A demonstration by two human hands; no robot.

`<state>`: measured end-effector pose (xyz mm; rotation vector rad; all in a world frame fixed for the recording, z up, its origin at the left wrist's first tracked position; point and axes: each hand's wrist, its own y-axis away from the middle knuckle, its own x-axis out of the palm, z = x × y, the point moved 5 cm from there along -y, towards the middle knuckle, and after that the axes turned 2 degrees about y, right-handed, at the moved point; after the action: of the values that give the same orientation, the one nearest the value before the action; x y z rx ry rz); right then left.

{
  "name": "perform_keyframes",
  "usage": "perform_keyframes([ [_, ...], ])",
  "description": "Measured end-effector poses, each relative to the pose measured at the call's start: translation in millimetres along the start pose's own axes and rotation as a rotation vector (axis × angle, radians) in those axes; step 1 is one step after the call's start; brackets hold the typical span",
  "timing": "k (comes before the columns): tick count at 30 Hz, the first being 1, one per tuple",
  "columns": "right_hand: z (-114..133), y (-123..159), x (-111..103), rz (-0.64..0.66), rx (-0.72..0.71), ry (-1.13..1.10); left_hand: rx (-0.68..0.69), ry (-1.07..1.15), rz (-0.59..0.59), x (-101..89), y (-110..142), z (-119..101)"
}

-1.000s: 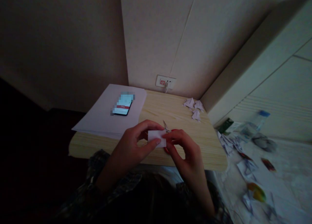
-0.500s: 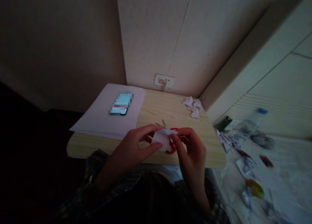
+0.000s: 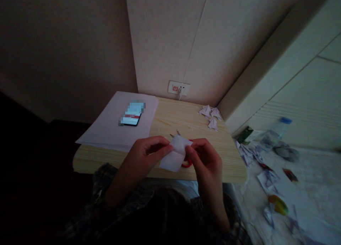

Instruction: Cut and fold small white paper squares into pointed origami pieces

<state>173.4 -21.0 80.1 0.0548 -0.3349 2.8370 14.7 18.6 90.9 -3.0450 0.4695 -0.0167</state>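
Observation:
A small creased white piece of paper (image 3: 174, 156) is held above the front of the wooden table. My left hand (image 3: 149, 156) pinches its left edge between thumb and fingers. On the opposite edge, my right hand (image 3: 206, 159) grips it the same way. Below the paper lie red-handled scissors (image 3: 188, 162), mostly covered by the paper and my right hand; their metal tips show just beyond it. Three folded paper figures (image 3: 212, 123) sit at the table's back right corner.
A stack of white paper sheets (image 3: 106, 127) overlaps the table's left side, with a lit phone (image 3: 133, 113) on top. A wall socket (image 3: 179, 88) holds a plug behind the table. To the right are a plastic bottle (image 3: 275, 134) and paper scraps.
The paper has been opened out and turned, so more of its creased face shows and a corner points up. Both hands still pinch it and have shifted slightly left.

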Motion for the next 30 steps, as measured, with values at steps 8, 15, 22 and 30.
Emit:
perform_keyframes([
  [8, -6, -3, -1, -0.005, 0.037, -0.057, -0.021, 0.053, -0.022, 1.0, -1, 2],
  [15, -9, -2, 0, -0.013, 0.042, -0.077, 0.007, 0.087, -0.119, -5.7, -2, 10],
  [22, -5, -1, 3, 0.041, -0.002, 0.001, 0.072, 0.047, -0.17, -7.5, -1, 7],
  [30, -2, -4, 7, 0.157, -0.063, 0.082, 0.08, -0.047, -0.135, -5.9, 0, 0],
])
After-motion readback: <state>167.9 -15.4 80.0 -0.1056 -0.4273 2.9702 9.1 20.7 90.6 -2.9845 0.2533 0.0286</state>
